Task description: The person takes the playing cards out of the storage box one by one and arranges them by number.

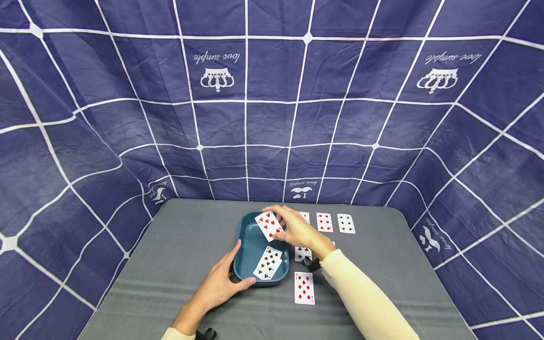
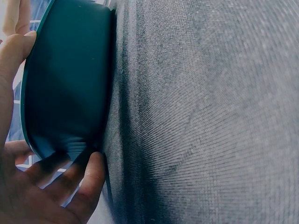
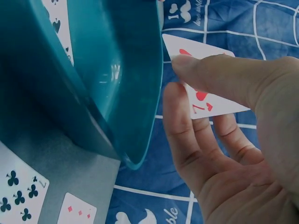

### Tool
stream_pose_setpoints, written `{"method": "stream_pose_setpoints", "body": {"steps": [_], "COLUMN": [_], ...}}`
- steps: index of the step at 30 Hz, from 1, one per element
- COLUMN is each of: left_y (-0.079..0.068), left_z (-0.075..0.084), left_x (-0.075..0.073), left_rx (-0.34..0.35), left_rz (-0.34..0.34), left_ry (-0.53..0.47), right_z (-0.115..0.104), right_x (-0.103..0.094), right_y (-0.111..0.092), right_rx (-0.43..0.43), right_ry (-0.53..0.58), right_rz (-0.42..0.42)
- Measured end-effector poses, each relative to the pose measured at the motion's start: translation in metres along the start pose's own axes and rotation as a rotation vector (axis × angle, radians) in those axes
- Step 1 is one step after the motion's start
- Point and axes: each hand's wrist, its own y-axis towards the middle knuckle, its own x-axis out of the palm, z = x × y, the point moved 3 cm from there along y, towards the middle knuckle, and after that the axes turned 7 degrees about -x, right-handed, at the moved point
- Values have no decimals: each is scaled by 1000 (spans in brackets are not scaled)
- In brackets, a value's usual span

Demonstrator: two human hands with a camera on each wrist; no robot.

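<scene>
A teal tray (image 1: 250,245) stands on the grey table. My left hand (image 1: 218,288) holds its near left corner, with the thumb on the near rim and the fingers against the outer wall, as the left wrist view also shows on the tray's side (image 2: 70,79). Between thumb and fingers my right hand (image 1: 295,226) pinches a seven of hearts (image 1: 266,224), face up and tilted over the far right part of the tray. In the right wrist view that card (image 3: 217,98) is partly behind the thumb. Overlapping black-suited cards (image 1: 267,263) lie in the tray's near part.
Right of the tray, face-up cards lie on the table: an eight of diamonds (image 1: 304,288), a seven of clubs (image 3: 18,198) partly under the forearm, and a far row with a red card (image 1: 324,222) and a black card (image 1: 346,224). Blue cloth (image 1: 272,123) hangs around the table's back and sides.
</scene>
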Motion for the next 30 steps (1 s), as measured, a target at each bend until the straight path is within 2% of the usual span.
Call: {"method": "stream_pose_setpoints", "body": {"steps": [4, 14, 19, 23, 30], "left_y": [1, 0, 0, 1, 1], "left_z": [-1, 0, 1, -1, -1], "left_x": [0, -3, -2, -1, -1], "left_rx": [-2, 8, 16, -8, -17], "left_rz": [4, 18, 15, 1, -17], "left_ry": [6, 21, 27, 29, 11], "right_z": [1, -2, 0, 2, 10], "right_x": [-4, -14, -18, -20, -21], "right_y": [-5, -22, -37, -49, -69], "right_rx": [11, 53, 66, 69, 118], "right_ry": [0, 156, 142, 128, 125], "right_rz": [15, 66, 87, 94, 98]}}
